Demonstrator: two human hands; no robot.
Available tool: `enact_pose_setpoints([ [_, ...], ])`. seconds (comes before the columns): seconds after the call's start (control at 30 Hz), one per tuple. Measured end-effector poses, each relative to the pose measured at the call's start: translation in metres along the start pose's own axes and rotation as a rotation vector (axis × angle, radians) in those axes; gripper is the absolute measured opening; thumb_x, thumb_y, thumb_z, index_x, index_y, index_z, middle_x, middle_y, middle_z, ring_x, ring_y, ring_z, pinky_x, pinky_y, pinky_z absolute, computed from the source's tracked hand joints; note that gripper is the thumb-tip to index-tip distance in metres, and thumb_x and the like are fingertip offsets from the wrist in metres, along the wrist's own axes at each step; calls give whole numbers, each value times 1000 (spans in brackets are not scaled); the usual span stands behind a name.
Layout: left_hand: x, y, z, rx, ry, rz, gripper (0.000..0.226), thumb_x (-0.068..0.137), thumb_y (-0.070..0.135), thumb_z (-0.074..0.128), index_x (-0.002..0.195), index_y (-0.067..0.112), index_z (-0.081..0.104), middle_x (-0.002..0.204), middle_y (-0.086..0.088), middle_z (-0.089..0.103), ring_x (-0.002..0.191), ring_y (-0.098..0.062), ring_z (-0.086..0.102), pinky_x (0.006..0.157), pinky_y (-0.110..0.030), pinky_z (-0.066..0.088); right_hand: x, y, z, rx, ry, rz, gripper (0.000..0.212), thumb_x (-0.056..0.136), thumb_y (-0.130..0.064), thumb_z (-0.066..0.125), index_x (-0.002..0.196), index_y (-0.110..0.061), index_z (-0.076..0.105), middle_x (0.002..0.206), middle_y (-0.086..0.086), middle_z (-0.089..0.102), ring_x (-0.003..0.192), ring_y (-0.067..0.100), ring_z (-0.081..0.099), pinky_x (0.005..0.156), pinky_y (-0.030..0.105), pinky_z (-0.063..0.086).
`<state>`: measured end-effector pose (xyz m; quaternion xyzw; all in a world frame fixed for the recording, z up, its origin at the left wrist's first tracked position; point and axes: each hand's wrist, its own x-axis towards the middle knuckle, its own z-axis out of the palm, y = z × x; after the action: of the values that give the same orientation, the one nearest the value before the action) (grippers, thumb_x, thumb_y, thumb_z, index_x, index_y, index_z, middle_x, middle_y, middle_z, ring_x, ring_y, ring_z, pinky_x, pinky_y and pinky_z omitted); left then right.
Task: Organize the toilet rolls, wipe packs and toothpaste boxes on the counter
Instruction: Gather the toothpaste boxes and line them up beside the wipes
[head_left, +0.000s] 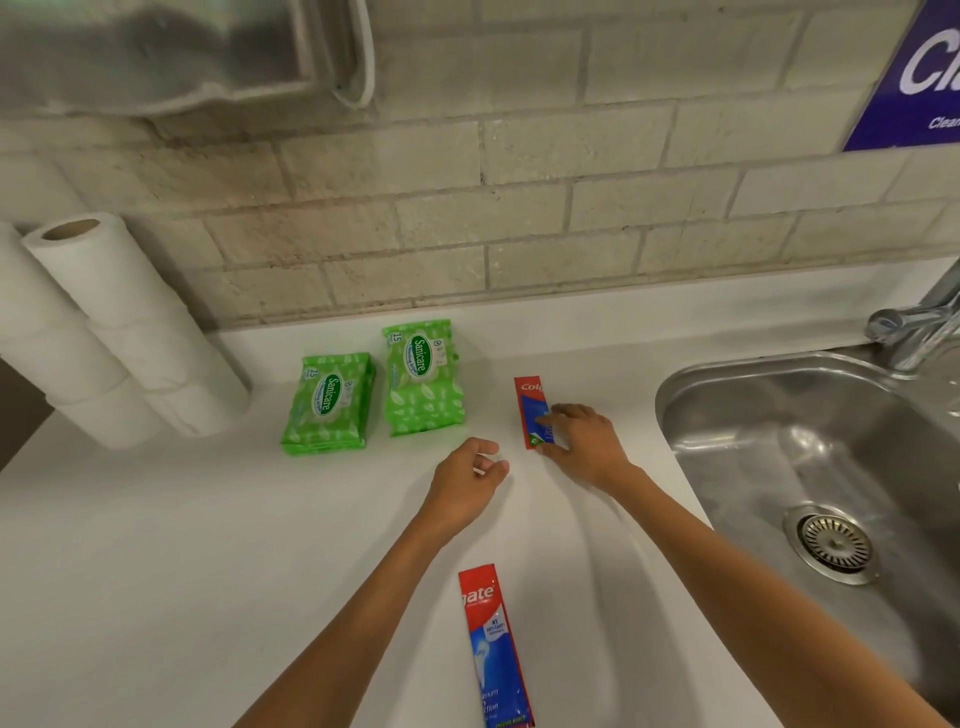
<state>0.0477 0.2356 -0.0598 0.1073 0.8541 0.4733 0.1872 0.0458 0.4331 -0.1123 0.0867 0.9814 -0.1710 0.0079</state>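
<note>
At the far left of the white desk (208, 545), plain white toilet rolls (130, 312) are stacked in two tall columns against the tiled wall (519, 208), the cardboard core of the topmost roll being seen from above. To the right of them, two piles of green Sanicare wipe packs are laid flat side by side: the left pile (330, 402) is set slightly nearer the front edge, and the right pile (423, 379) a little closer to the wall, with a narrow gap kept between them. The left hand (467, 467) is held just above the desk in front of the right pile, its fingers loosely curled and nothing gripped in them. Below it, near the front edge, a red and blue Colgate toothpaste box (493, 649) is laid lengthwise between the two forearms, untouched. A second Colgate toothpaste box (532, 400) is placed to the right of the wipe packs, also lengthwise. The right hand (582, 441) is rested on its near half, with the fingers laid flat across the top and the thumb set at the near end. Further right, a stainless steel sink (670, 395) is sunk into the desk, with a drain strainer (831, 543) in its floor and a chrome tap (914, 322) behind it. A purple sign (914, 78) is fixed on the wall above.
</note>
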Motion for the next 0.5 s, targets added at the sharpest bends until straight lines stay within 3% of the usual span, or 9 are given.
enact_pose_setpoints([
  [0.23, -2, -3, -4, 48, -7, 31, 32, 92, 23, 55, 122, 12, 54, 99, -2, 56, 89, -16, 57, 82, -23, 43, 17, 0, 1, -51, 42, -13, 44, 92, -41, 50, 132, -25, 49, 144, -1, 44, 137, 19, 33, 112, 41, 21],
  [0.4, -5, -3, -4, 80, -20, 51, 33, 91, 24, 56, 122, 12, 54, 110, -10, 61, 100, -25, 61, 86, -27, 46, 26, 7, -4, -44, 71, 19, 42, 93, -39, 47, 132, -24, 50, 144, -2, 44, 140, 19, 29, 115, 43, 14],
  [0.5, 3, -13, -10, 92, -5, 28, 33, 91, 24, 56, 122, 12, 54, 106, -6, 59, 92, -18, 58, 85, -25, 44, 42, 3, 3, -35, 9, 13, 41, 94, -36, 46, 133, -25, 48, 146, -3, 42, 141, 19, 26, 115, 43, 11],
])
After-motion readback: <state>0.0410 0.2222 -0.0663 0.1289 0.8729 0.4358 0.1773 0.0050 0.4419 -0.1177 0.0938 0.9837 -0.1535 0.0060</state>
